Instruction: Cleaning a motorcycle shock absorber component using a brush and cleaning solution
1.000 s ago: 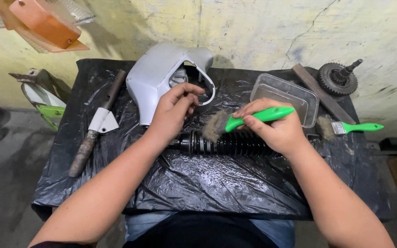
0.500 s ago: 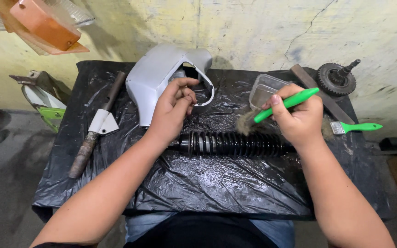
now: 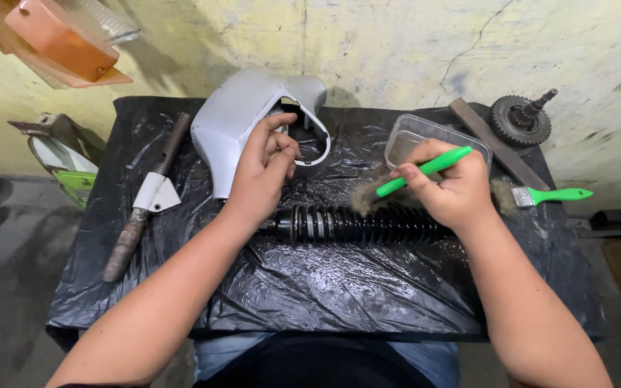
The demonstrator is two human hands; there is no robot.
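Observation:
A black coil-spring shock absorber [image 3: 357, 224] lies across the middle of the table on black plastic sheeting [image 3: 310, 287]. My right hand [image 3: 448, 188] grips a green-handled paintbrush [image 3: 418, 172], its dirty bristles just above the shock's spring. My left hand [image 3: 264, 169] rests with loosely curled fingers at the shock's left end, beside a grey plastic motorcycle cover [image 3: 242, 118]. It holds nothing that I can see.
A clear plastic tub [image 3: 405, 136] sits behind my right hand. A second green-handled brush [image 3: 551, 195], a flat metal bar [image 3: 494, 142] and a toothed gear on a shaft [image 3: 522, 118] lie at the right. A rusty bar with a white bracket [image 3: 145, 195] lies left.
My right hand swung the brush up toward the tub, then brought it back down left to the spring. My left hand stayed put.

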